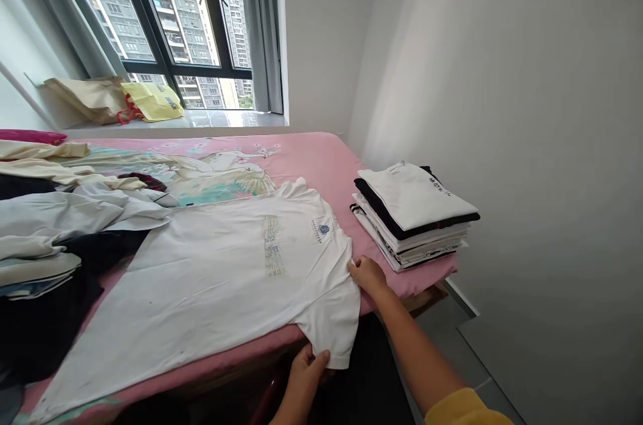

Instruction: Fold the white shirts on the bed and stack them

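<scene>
A white T-shirt [216, 271] lies spread on the bed, its collar and sleeves toward the right and its hem toward the lower left. Faint print runs across its middle, with a small blue emblem near the shoulder. My left hand [307, 371] pinches the edge of the near sleeve, which hangs over the front side of the bed. Higher up, my right hand [369, 276] has its fingers closed on the shirt's shoulder edge. Just beyond that hand stands a stack of folded shirts [412, 217], with a white one on top.
The bed [321, 150] has a pink patterned sheet. Loose clothes [75, 211] are heaped along its left side. A brown paper bag [93, 98] and a yellow bag [153, 101] rest on the window sill. The wall [527, 144] rises on the right.
</scene>
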`<state>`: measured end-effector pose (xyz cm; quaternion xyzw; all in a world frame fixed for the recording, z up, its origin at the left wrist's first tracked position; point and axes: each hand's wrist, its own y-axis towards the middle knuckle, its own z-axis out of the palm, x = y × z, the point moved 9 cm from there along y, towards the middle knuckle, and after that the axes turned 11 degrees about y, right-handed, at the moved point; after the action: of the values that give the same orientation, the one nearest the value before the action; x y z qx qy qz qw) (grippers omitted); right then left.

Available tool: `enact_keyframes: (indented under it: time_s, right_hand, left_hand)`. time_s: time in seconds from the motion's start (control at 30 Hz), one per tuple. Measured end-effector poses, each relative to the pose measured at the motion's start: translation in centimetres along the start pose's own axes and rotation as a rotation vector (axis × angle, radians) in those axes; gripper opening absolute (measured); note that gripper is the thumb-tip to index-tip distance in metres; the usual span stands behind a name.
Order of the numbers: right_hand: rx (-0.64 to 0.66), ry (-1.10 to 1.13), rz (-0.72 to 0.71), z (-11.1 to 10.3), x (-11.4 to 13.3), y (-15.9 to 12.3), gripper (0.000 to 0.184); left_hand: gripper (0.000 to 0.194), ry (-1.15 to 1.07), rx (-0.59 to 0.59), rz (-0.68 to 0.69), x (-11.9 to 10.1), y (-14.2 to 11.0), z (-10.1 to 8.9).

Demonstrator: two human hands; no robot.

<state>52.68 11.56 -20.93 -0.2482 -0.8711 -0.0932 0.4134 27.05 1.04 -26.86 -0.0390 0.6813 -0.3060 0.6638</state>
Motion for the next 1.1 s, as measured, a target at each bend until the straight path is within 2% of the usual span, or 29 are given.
enact_keyframes:
  time_s: [0.13,0.23,0.37,0.53,0.63,0.8,1.1]
  right_hand:
    - [-0.027,0.047,0.004,-0.1,0.0,1.0,0.024]
    - [-0.012,0.09,0.002,0.0,-0.1,1.3,0.022]
    - [-0.004,0.158,0.013,0.5,0.2,2.1,0.022]
    - [-0.026,0.386,-0.028,1.1,1.0,3.1,0.028]
    - [0.017,0.584,-0.051,1.2,1.0,3.1,0.029]
    - [0.084,0.813,0.0,1.5,0.5,3.6,0.033]
    - [0.16,0.94,0.096,2.6,0.0,4.7,0.023]
  left_hand:
    - [0.049,-0.011,0.042,-0.054,2.3,0.7,0.1]
    - [0.056,-0.016,0.037,-0.114,3.2,0.7,0.0]
    - [0.066,-0.02,0.01,-0.168,3.3,0.3,0.4]
    - [0.064,-0.016,0.007,-0.178,3.1,0.3,0.7]
    - [0.061,-0.005,0.015,-0.187,3.8,0.7,0.2]
    - [0.057,-0.01,0.014,-0.211,5.4,1.6,-0.4]
    - [0.051,-0.068,0.043,-0.253,6.3,1.9,0.2]
